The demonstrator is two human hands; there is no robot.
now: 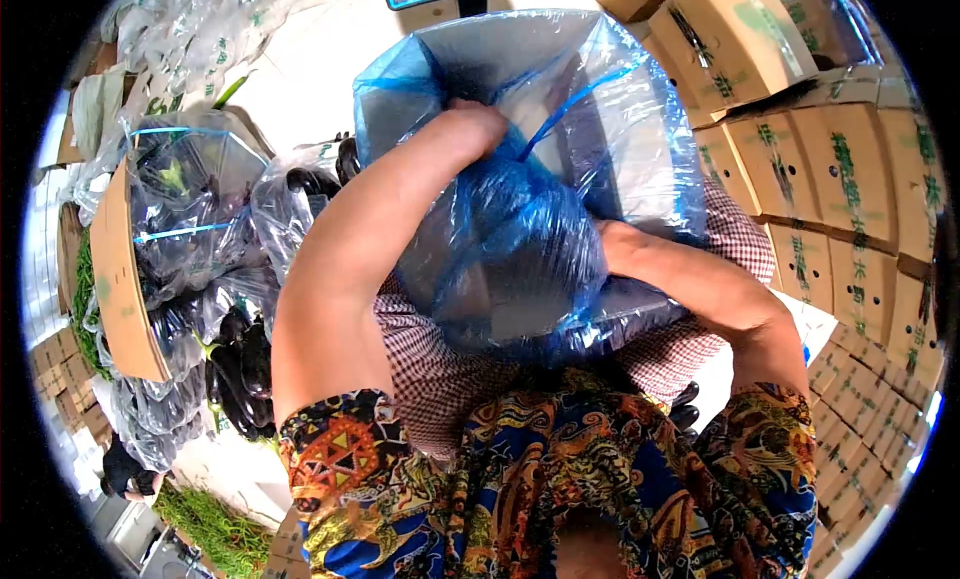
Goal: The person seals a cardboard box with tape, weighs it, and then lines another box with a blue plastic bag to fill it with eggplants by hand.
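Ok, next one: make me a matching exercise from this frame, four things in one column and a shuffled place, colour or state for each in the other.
Things:
1. Bunched plastic
2. Eggplants
3. Cartons
4. Thin vegetables

Places, colours, states:
A. Brown with green print, stacked at the right of the picture
B. Green, in a loose heap at the lower left
C. Blue, see-through, between the left hand and the right hand
D. Glossy and nearly black, at the left of the picture

Pairs: 1-C, 2-D, 3-A, 4-B
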